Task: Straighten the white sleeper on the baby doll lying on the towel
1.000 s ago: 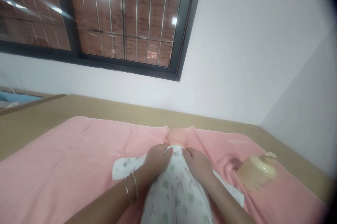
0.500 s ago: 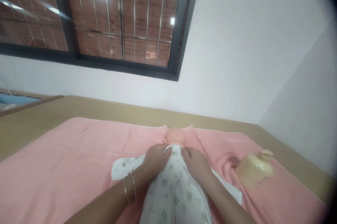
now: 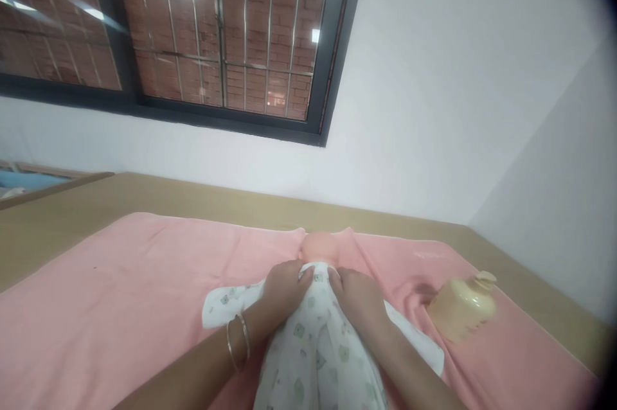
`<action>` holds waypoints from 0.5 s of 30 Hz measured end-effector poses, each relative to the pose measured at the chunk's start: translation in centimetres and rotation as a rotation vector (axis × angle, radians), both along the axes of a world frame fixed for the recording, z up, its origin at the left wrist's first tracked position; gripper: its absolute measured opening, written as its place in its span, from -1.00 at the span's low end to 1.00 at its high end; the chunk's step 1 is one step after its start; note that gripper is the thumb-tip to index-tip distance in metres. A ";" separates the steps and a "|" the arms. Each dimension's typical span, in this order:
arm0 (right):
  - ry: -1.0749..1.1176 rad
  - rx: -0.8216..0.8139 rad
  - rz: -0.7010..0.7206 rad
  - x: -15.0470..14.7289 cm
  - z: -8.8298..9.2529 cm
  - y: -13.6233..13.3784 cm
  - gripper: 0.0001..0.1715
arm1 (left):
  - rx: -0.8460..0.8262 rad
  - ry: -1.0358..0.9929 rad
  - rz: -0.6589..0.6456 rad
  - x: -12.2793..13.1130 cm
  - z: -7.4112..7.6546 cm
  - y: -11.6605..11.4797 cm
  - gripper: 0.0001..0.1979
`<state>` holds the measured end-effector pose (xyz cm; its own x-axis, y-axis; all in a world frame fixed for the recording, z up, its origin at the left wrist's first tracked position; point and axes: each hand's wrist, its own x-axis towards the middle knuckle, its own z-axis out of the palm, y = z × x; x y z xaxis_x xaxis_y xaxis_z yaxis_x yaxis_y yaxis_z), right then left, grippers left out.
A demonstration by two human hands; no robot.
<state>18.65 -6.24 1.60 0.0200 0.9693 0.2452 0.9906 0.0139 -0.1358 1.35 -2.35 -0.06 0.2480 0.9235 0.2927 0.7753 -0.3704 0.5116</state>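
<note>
Patterned white garment [image 3: 308,346]: lay on pink blanket [image 3: 159,281], neckline adjoining a round pink head [image 3: 320,247]. Left hand [image 3: 285,288], bangled at the wrist, and right hand [image 3: 360,299]: both were partly curled, gripping the garment's upper sides, thumbs near the neckline. Yellow container [image 3: 460,310]: bore unreadable marks. Blanket covered part of a tan surface [image 3: 231,203] below white wall [image 3: 424,95] and barred window [image 3: 226,44].

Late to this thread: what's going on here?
A person's left hand and right hand rest on either side of a white printed garment, close to its neckline. It covers what looks like a baby doll, head showing above. The sleeves spread outward over a pink blanket; a pale yellow bottle sits on it at right.
</note>
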 end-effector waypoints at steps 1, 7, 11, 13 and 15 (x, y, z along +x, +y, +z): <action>-0.022 0.009 0.000 0.0 0.0 0.0 -0.40 | 0.006 0.008 0.000 0.0 0.1 -0.1 -0.61; -0.110 0.101 0.031 -0.5 0.2 0.0 -0.47 | 0.025 0.050 0.006 0.1 0.6 -0.4 -0.62; -0.060 0.242 0.100 -0.7 0.2 -0.3 -0.54 | 0.061 0.077 -0.003 0.0 0.8 -0.2 -0.60; 0.035 0.438 0.191 -0.6 0.6 -0.9 -0.64 | 0.175 0.096 0.001 -0.1 1.1 -0.4 -0.63; 0.151 0.663 0.308 -0.3 1.5 -1.8 -0.72 | 0.347 0.093 -0.114 0.1 1.3 -1.5 -0.65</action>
